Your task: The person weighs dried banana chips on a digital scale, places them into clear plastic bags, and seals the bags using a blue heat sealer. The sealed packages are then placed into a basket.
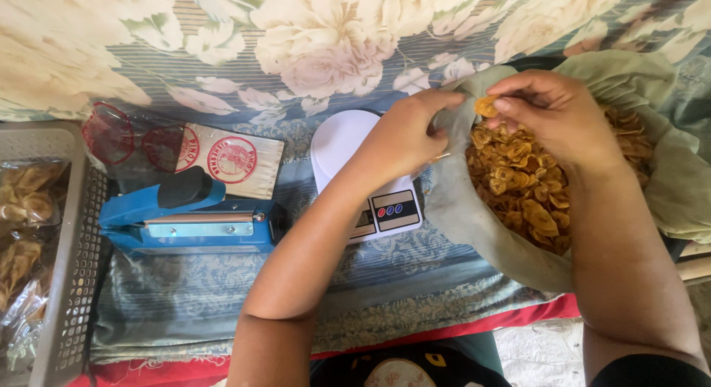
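Note:
My left hand (404, 135) grips the near rim of a large greenish bag (463, 217) full of yellow fried chips (529, 187). It seems to hold a small clear packet there, though I cannot see it well. My right hand (555, 113) hovers over the chips and pinches one chip (486, 105) between thumb and fingers, close to my left fingertips. A white kitchen scale (348, 146) with coloured buttons lies under my left wrist.
A blue heat sealer (189, 217) lies left of the scale. Behind it lie clear packets with red round stamps (185, 154). A grey plastic basket (70, 283) at the far left holds filled chip packets. A floral cloth (296, 54) covers the surface.

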